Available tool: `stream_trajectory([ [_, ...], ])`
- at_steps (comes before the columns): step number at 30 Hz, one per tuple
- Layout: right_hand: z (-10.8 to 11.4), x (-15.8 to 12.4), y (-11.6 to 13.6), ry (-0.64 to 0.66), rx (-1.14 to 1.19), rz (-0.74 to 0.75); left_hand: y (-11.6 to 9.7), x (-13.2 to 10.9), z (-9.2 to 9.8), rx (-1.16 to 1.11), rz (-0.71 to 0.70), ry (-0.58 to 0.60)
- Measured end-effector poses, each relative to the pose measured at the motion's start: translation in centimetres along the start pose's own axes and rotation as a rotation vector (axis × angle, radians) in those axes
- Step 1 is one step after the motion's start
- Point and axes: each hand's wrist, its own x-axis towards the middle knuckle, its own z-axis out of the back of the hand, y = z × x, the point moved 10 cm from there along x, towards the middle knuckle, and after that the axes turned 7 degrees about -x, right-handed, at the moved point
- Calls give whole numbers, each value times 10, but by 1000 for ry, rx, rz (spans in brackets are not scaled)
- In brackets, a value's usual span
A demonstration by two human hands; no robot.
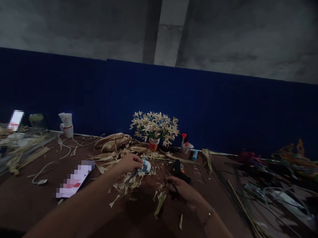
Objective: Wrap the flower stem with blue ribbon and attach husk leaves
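My left hand (133, 162) is at the middle of the brown table, its fingers closed at the edge of a light-blue and white round item (145, 166); whether it grips that item is hard to tell. My right hand (177, 187) is closed around a dark, thin tool (174, 185), blurred in the dim light. Just left of and below it lies a greenish strip of husk (160, 203). Pale husk scraps (127, 187) are scattered below my left hand. Behind both hands stands a pot (154, 144) of cream husk flowers (156, 126).
Dried husks (113, 142) lie behind my left hand. A phone (76, 180) and a white cable (45, 166) are at left. A black and orange object (180, 170) sits beyond my right hand, near a blue tube (194, 155). Wires and clutter (290, 195) cover the right side.
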Motion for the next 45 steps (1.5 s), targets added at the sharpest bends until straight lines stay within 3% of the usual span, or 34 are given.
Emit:
stream_trajectory([
  [4, -7, -5, 8, 0, 73, 84, -5, -12, 1, 37, -2, -6],
  [9, -42, -6, 14, 77, 206, 107, -11, -18, -4, 44, -7, -11],
  [13, -58, -5, 18, 81, 289, 72, -13, -16, -9, 54, -18, -13],
  [21, -66, 3, 26, 209, 389, 52, -6, -6, -11, 84, -97, -26],
  [33, -57, 27, 19, 258, 327, 8, 17, 14, -8, 155, -136, 23],
  [39, -70, 41, 0, 327, 177, -66, 24, 17, -13, 204, -138, 54],
  [45, -85, 53, -7, 358, 23, -61, 34, 18, -10, 296, -136, 0],
])
